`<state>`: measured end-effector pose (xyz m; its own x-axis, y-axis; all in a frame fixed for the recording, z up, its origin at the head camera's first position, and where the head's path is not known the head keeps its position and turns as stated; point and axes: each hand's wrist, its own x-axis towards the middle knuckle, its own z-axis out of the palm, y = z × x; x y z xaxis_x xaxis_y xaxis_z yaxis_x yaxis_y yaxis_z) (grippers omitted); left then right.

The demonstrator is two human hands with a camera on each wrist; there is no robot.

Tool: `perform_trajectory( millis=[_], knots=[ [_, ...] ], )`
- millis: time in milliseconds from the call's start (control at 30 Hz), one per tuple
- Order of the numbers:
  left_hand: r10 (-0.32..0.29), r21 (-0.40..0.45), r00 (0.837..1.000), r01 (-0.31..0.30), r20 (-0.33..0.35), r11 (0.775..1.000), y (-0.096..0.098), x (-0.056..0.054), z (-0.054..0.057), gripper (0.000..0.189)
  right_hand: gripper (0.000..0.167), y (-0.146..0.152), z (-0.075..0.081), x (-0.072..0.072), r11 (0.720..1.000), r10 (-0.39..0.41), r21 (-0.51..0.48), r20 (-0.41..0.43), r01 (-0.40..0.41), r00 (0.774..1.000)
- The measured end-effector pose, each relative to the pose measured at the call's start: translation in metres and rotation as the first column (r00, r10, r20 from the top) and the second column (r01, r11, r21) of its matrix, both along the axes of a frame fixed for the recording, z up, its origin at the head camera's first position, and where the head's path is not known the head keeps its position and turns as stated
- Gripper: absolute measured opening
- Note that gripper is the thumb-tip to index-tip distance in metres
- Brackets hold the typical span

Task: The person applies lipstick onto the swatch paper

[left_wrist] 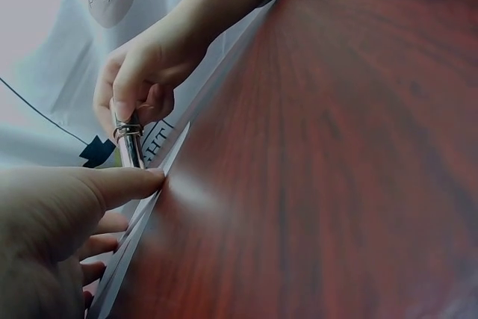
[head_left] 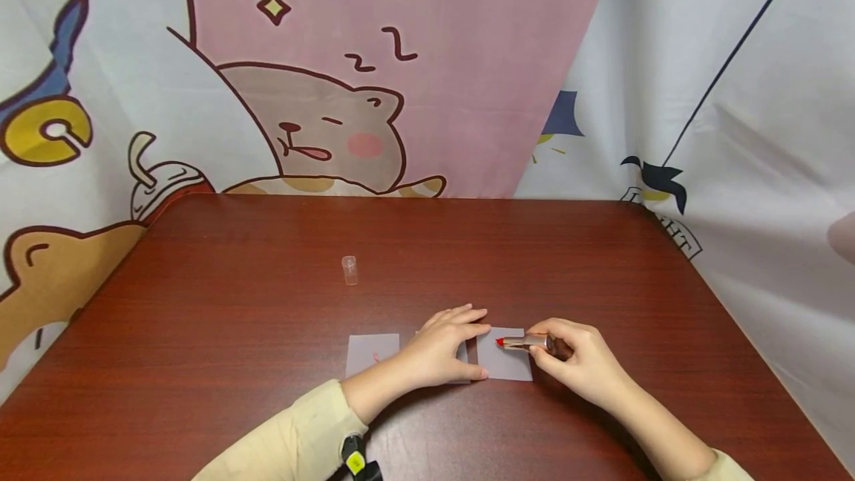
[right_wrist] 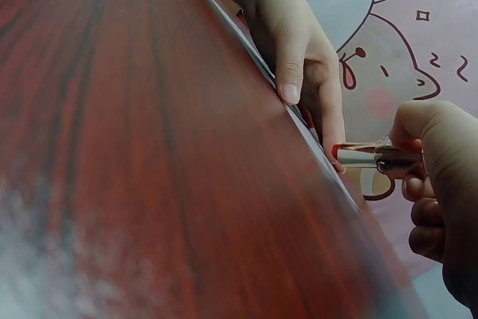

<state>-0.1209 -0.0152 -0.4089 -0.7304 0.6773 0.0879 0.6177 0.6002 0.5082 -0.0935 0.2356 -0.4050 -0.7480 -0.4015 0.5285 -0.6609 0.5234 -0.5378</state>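
Observation:
My right hand (head_left: 584,362) pinches a lipstick (head_left: 524,342) with a metallic tube and a red tip. The tip points left, over the rightmost of several pale paper squares (head_left: 508,368). In the right wrist view the lipstick (right_wrist: 358,155) lies level; I cannot tell whether its tip touches the paper. My left hand (head_left: 437,351) spreads flat with its thumb and fingertips at that square's left edge. Beneath the left hand is a middle square, mostly hidden. The left square (head_left: 364,351) bears a small red-pink mark (head_left: 376,356), partly by the wrist.
A clear plastic cap (head_left: 350,271) stands on the brown wooden table (head_left: 267,280), beyond the papers to the left. A printed cartoon curtain (head_left: 467,95) hangs behind the table's far edge and along its sides.

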Motion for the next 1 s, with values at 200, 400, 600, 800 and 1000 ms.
perform_trajectory(
  millis=[200, 400, 600, 800, 1000],
  knots=[
    [0.006, 0.001, 1.0, -0.006, 0.001, 1.0, 0.0, 0.0, -0.001, 0.064, 0.03, -0.006, 0.001, -0.002, 1.0, 0.015, 0.019, 0.013, -0.015, 1.0],
    [0.007, 0.0, 1.0, -0.007, -0.009, 1.0, 0.001, 0.0, 0.0, 0.064, 0.029, -0.011, 0.002, -0.003, 0.998, 0.003, 0.06, 0.015, -0.004, 1.0],
    [0.007, 0.005, 1.0, -0.007, -0.019, 1.0, 0.001, 0.0, 0.0, 0.061, 0.027, -0.013, 0.006, -0.004, 0.997, 0.02, 0.077, 0.002, -0.02, 1.0],
    [0.008, 0.011, 1.0, -0.007, -0.018, 1.0, 0.001, 0.001, 0.001, 0.06, 0.024, -0.014, 0.009, -0.004, 0.993, 0.011, 0.116, 0.009, -0.012, 1.0],
    [0.01, 0.014, 1.0, -0.01, -0.018, 1.0, 0.001, 0.001, 0.001, 0.06, 0.022, -0.016, 0.014, -0.003, 0.986, -0.032, 0.168, 0.047, 0.024, 0.998]
  ],
)
